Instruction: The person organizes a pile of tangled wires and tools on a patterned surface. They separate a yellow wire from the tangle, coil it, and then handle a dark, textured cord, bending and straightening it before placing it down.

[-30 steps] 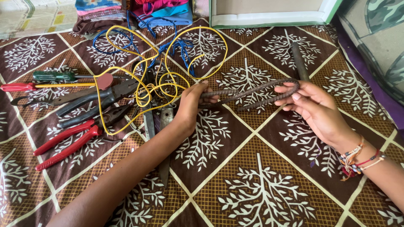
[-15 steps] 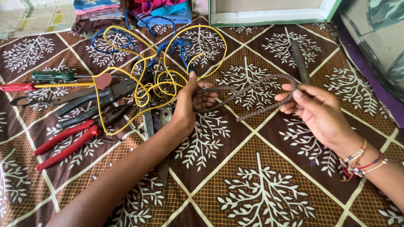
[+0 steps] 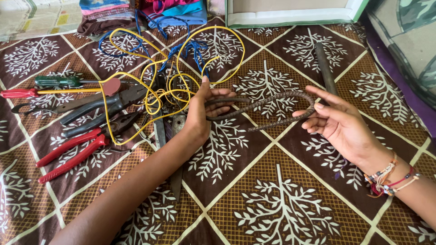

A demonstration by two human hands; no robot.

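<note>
Rusty ribbed rod (image 3: 263,108), bent into a hairpin loop, held clear of the bedsheet (image 3: 272,199) between both hands. Left hand (image 3: 204,111) w/ fingers curled loosely round the two free ends, thumb up, grip not tight. Right hand (image 3: 338,122) at the curved end, fingers partly apart, loop hooked over the fingertips, palm up; likely held so to steady both ends while looked over. Thread bracelets (image 3: 390,177) on the right wrist. Left of the hands, piled w/in reach: tangle of yellow wire (image 3: 181,59) and blue wire (image 3: 190,47), dark pliers (image 3: 100,109), red-handled pliers (image 3: 72,152), red screwdriver (image 3: 27,94), green screwdriver (image 3: 59,82), metal blades (image 3: 160,131) under the wire. Dark flat file (image 3: 323,66) far right, on the sheet. Far edge: folded cloths (image 3: 172,11), white board w/ green rim (image 3: 290,18); far left a pale printed package (image 3: 32,18), rectangular, yellow-green patches, print too small to tell.
</note>
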